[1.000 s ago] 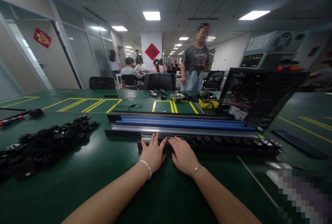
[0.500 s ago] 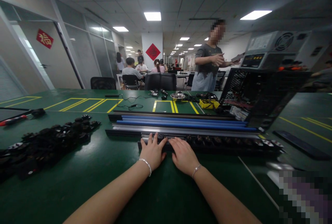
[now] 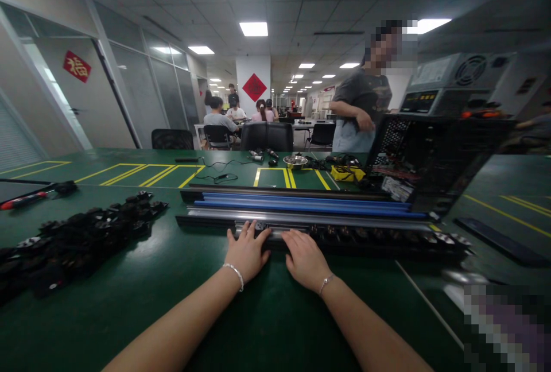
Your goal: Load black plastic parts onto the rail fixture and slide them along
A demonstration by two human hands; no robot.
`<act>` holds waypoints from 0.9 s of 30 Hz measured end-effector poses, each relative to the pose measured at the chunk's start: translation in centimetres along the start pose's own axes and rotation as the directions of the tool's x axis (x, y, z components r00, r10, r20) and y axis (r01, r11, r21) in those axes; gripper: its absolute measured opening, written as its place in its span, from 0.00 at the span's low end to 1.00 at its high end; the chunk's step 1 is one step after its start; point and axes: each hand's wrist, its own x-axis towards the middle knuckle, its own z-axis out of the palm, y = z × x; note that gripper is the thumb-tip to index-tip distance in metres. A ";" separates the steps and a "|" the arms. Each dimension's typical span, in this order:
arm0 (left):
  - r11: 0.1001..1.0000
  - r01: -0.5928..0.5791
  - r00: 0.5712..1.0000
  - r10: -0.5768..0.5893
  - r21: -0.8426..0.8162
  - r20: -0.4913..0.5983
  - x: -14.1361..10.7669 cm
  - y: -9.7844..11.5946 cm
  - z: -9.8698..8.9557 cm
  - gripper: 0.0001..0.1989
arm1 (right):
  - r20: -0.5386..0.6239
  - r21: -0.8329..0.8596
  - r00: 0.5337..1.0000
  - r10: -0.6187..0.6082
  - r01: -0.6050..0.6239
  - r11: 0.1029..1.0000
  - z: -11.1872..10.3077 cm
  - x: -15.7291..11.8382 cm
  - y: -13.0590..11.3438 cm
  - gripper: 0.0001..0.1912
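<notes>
A long black channel rail (image 3: 344,248) lies across the table in front of me, with a row of small black modules with metal parts (image 3: 357,233) along its right half. My left hand (image 3: 245,254) rests at the rail's left part with fingers spread, against a small round-faced black module (image 3: 260,226). Just to the right, my right hand (image 3: 303,256) has its fingers together over the rail's top, thumb at the near side. What lies beneath its fingertips is hidden. Bracelets circle both wrists.
Behind are a silver-lined rail (image 3: 310,217) and a blue strip (image 3: 301,204). Black modules are heaped (image 3: 81,240) at left, near a red-handled tool (image 3: 23,201). An open computer case (image 3: 460,159) carries power supplies (image 3: 456,73). A person (image 3: 361,96) stands beyond the table.
My left hand has shifted slightly left, and the round-faced module appears further left too. My right hand stays in place. The standing person has moved right and lowered their arms.
</notes>
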 end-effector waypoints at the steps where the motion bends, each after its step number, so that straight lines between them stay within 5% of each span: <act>1: 1.000 0.004 1.000 -0.004 0.001 0.000 0.0 -0.2 0.0 0.27 | -0.004 0.002 1.000 -0.002 0.002 1.000 0.0 0.0 0.0 0.25; 27: 0.997 0.002 1.000 -0.003 -0.074 -0.020 -0.3 -3.1 -0.1 0.27 | -0.005 0.000 1.000 -0.009 0.009 1.000 0.1 -0.1 0.2 0.25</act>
